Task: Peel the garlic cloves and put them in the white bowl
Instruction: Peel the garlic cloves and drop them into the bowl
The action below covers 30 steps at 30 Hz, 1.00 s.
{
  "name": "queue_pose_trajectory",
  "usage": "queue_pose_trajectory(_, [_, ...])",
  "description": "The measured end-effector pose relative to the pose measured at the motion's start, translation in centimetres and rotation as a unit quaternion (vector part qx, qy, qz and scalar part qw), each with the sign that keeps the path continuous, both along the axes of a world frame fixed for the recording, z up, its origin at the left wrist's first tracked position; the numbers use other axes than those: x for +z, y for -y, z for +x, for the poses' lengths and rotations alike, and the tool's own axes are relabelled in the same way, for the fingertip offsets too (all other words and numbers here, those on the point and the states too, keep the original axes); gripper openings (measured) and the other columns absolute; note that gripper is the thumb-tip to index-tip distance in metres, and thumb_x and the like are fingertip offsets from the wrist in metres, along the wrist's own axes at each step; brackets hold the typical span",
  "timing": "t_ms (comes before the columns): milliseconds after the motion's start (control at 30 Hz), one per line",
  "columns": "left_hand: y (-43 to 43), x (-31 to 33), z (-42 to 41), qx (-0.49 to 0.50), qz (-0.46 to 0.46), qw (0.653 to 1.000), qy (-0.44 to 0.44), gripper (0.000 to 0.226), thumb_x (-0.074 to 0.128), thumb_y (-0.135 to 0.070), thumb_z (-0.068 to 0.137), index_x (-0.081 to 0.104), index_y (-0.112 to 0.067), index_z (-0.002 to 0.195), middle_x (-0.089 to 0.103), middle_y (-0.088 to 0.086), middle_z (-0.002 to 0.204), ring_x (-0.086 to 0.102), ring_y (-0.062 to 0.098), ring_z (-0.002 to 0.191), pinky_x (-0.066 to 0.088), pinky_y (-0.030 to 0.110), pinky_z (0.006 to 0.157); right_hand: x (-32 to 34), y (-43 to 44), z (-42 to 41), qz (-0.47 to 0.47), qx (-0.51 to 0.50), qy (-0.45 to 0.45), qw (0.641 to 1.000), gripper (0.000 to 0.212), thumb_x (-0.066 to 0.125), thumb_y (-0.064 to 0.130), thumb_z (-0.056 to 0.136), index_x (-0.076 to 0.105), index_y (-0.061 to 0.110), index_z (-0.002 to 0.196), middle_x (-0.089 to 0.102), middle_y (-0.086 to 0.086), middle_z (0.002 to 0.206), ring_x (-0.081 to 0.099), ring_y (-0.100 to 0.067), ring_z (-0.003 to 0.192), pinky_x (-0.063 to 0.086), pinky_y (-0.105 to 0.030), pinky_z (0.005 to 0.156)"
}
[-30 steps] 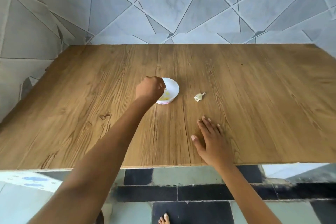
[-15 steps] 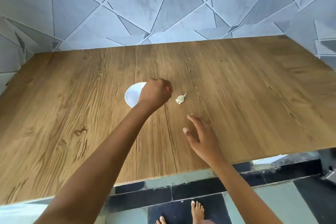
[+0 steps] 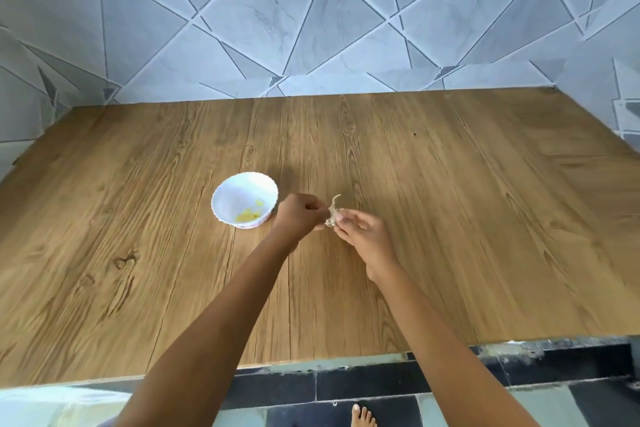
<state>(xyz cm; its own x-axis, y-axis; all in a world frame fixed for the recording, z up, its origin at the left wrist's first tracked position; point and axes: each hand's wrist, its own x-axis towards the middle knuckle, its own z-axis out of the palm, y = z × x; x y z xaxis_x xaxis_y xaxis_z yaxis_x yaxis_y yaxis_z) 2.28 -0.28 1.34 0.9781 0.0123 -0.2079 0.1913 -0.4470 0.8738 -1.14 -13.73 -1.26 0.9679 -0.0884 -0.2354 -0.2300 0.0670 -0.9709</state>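
Soft, even daylight fills the place, bright and without hard glare. The tiled wall [image 3: 311, 10] takes a cool bluish cast, while the wooden table [image 3: 467, 218] reads warm. Shadows are faint: a dim smudge on the wood under the left hand [image 3: 299, 217] and its forearm, and another beneath the right hand [image 3: 367, 236]. The white bowl [image 3: 221, 198] is close to washed out along its rim. The wood grain smears into streaks towards the left and near edges, and the table's sides bow from the wide lens. The garlic clove [image 3: 333, 211] between the two hands looks soft, its detail lost. The floor [image 3: 381, 388] below sits darker.
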Motion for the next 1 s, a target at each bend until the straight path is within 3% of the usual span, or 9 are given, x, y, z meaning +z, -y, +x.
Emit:
queue_pose_trajectory(100, [0.1, 0.0, -1.2, 0.022, -0.09, 0.996, 0.002, 0.003, 0.071, -0.008, 0.08, 0.07, -0.006, 0.083, 0.07, 0.016, 0.08, 0.066, 0.02, 0.074, 0.057, 0.033, 0.072, -0.2, 0.0, 0.3, 0.022, -0.018, 0.013, 1.0, 0.016, 0.073, 0.011, 0.081, 0.068, 0.013, 0.096, 0.072, -0.005, 0.093, 0.069, -0.012, 0.085, 0.055, -0.023, 0.079])
queue_pose_trajectory(167, [0.1, 0.1, -1.8, 0.035, -0.108, 0.993, 0.004, 0.005, 0.071, -0.006, 0.08, 0.07, -0.005, 0.084, 0.07, 0.018, 0.082, 0.066, 0.022, 0.075, 0.056, 0.037, 0.077, -0.6, 0.1, 0.4, 0.02, -0.015, 0.014, 1.0, 0.018, 0.074, 0.009, 0.079, 0.069, 0.012, 0.096, 0.072, -0.002, 0.088, 0.07, -0.013, 0.084, 0.056, -0.025, 0.08])
queue_pose_trajectory(367, [0.3, -0.1, -2.9, 0.073, -0.05, 0.996, 0.021, 0.011, 0.064, -0.002, 0.079, 0.07, -0.009, 0.086, 0.068, 0.005, 0.07, 0.062, 0.007, 0.057, 0.05, 0.017, 0.057, -1.7, -0.3, 0.1, -0.105, 0.004, 0.093, 0.99, 0.022, 0.066, 0.003, 0.085, 0.068, 0.002, 0.107, 0.072, -0.007, 0.094, 0.07, -0.016, 0.088, 0.056, -0.036, 0.083])
queue_pose_trajectory(500, [0.0, -0.3, -2.7, 0.082, -0.083, 0.993, 0.004, 0.011, 0.063, 0.001, 0.08, 0.07, -0.005, 0.086, 0.069, 0.011, 0.076, 0.064, 0.018, 0.067, 0.055, 0.034, 0.073, -1.3, -0.1, 0.0, -0.075, 0.003, 0.084, 0.994, 0.022, 0.062, 0.0, 0.087, 0.067, 0.0, 0.108, 0.071, -0.006, 0.092, 0.07, -0.015, 0.085, 0.056, -0.023, 0.077])
queue_pose_trajectory(600, [0.0, -0.2, -1.4, 0.089, 0.017, 0.994, 0.066, 0.011, 0.065, -0.006, 0.079, 0.07, -0.008, 0.089, 0.071, 0.007, 0.082, 0.064, 0.016, 0.073, 0.054, 0.031, 0.074, -1.0, 1.0, -0.1, -0.078, -0.019, 0.099, 0.992, 0.018, 0.064, 0.005, 0.087, 0.069, 0.004, 0.105, 0.07, 0.001, 0.082, 0.07, -0.012, 0.076, 0.056, -0.021, 0.071])
queue_pose_trajectory(667, [0.5, 0.2, -0.5, 0.032, 0.145, 0.983, 0.111, 0.016, 0.066, -0.013, 0.08, 0.072, -0.011, 0.095, 0.072, 0.001, 0.089, 0.063, 0.011, 0.077, 0.049, 0.024, 0.071, -1.1, 1.9, -0.5, -0.106, -0.011, 0.109, 0.988, 0.015, 0.065, 0.01, 0.087, 0.071, 0.01, 0.101, 0.071, 0.003, 0.078, 0.07, -0.015, 0.074, 0.057, -0.028, 0.072])
queue_pose_trajectory(767, [1.3, 0.2, 0.2, -0.032, 0.229, 0.967, 0.111, 0.025, 0.066, -0.017, 0.081, 0.071, -0.013, 0.105, 0.071, 0.0, 0.101, 0.064, 0.012, 0.091, 0.043, 0.019, 0.074, -1.3, 2.8, -1.6, -0.115, 0.023, 0.106, 0.987, 0.015, 0.065, 0.012, 0.087, 0.072, 0.016, 0.1, 0.071, 0.004, 0.079, 0.069, -0.011, 0.074, 0.057, -0.028, 0.073])
queue_pose_trajectory(900, [1.0, 0.2, -0.5, -0.04, 0.224, 0.966, 0.122, 0.024, 0.068, -0.016, 0.082, 0.071, -0.013, 0.106, 0.07, 0.0, 0.101, 0.063, 0.013, 0.087, 0.047, 0.022, 0.075, -1.3, 2.9, -3.2, -0.09, 0.064, 0.118, 0.987, 0.02, 0.067, 0.012, 0.086, 0.067, 0.03, 0.095, 0.071, 0.005, 0.084, 0.068, -0.011, 0.078, 0.057, -0.029, 0.075])
queue_pose_trajectory(1000, [-0.3, 1.4, -2.5, 0.032, 0.153, 0.978, 0.138, 0.013, 0.066, -0.016, 0.086, 0.073, -0.013, 0.096, 0.072, -0.003, 0.092, 0.06, 0.006, 0.073, 0.044, 0.009, 0.066, -1.1, 2.5, -4.1, -0.113, 0.073, 0.154, 0.979, 0.02, 0.071, 0.015, 0.082, 0.067, 0.024, 0.099, 0.069, 0.007, 0.088, 0.066, -0.007, 0.082, 0.055, -0.022, 0.076])
